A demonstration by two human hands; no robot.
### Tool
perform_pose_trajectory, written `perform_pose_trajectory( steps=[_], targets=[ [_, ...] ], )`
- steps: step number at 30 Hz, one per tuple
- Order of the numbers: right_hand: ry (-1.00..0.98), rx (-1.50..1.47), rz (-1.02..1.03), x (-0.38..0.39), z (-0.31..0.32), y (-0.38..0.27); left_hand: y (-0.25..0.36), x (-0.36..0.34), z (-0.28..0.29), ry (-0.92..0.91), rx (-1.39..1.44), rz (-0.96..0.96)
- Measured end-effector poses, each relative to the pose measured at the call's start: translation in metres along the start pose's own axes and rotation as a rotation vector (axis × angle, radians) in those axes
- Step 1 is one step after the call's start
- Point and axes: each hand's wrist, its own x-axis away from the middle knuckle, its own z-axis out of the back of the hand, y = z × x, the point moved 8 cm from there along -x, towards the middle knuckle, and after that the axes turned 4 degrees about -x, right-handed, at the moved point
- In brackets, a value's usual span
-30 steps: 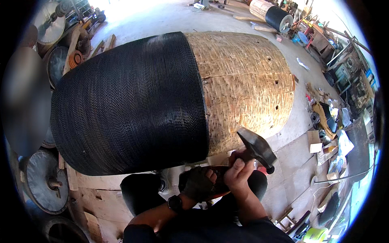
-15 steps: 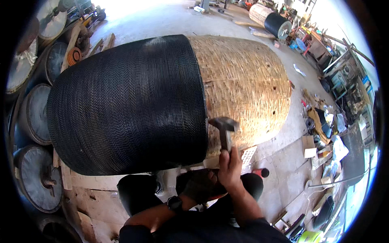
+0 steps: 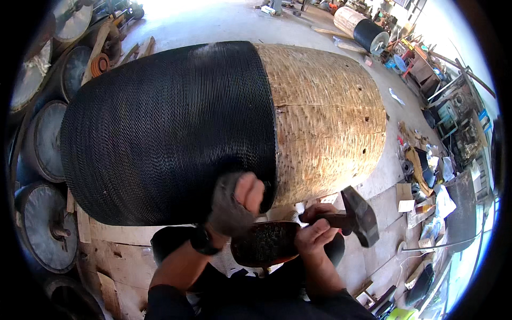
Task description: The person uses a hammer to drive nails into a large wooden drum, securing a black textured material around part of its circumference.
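Note:
A large cylinder lies on its side before me. Its left part is black and closely ridged [image 3: 170, 133]; its right part is bare, tan, rough wood [image 3: 325, 117] with a few dark holes. My left hand [image 3: 234, 202], in a dark fingerless glove, has its fingers curled near the lower edge of the black part; whatever they hold is hidden. My right hand [image 3: 320, 232] grips a hammer [image 3: 360, 217], its head pointing right, away from the wood. Between my knees is a shallow bowl [image 3: 266, 260] with small, thin, dark metal pieces in it, probably nails.
Large drums with round grey ends [image 3: 45, 229] line the left side. A smaller half-black roller [image 3: 370, 34] lies at the far right. Cardboard, plastic and scrap [image 3: 426, 197] litter the floor along the right wall. Wooden planks [image 3: 109, 293] lie at lower left.
The hammer has gone from upright over the wood to lower right, tilted sideways. My left hand has risen from my lap to the black part's edge, uncovering the bowl. The view has shifted slightly.

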Motion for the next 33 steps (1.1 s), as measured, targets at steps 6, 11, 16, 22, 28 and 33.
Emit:
perform_pose_trajectory(
  steps=[6,11,16,22,28,33],
  targets=[
    [-0.465,0.449,-0.34,0.004,-0.01,0.022,-0.041,-0.048,0.025,0.193,-0.285,-0.056],
    [-0.312,0.143,-0.18,0.007,0.007,0.021,-0.043,-0.054,0.016,0.12,-0.386,-0.056],
    [-0.429,0.511,-0.261,0.003,-0.002,0.025,-0.045,-0.057,0.018,0.154,-0.377,-0.066],
    [-0.506,0.618,-0.342,0.0,-0.014,0.042,-0.044,-0.056,0.02,0.162,-0.319,-0.042],
    [-0.322,0.104,-0.179,0.003,0.007,0.006,-0.047,-0.061,0.014,0.13,-0.334,-0.05],
    [-0.433,0.583,-0.335,0.01,0.002,0.041,-0.045,-0.064,0.015,0.115,-0.399,-0.033]
  ],
)
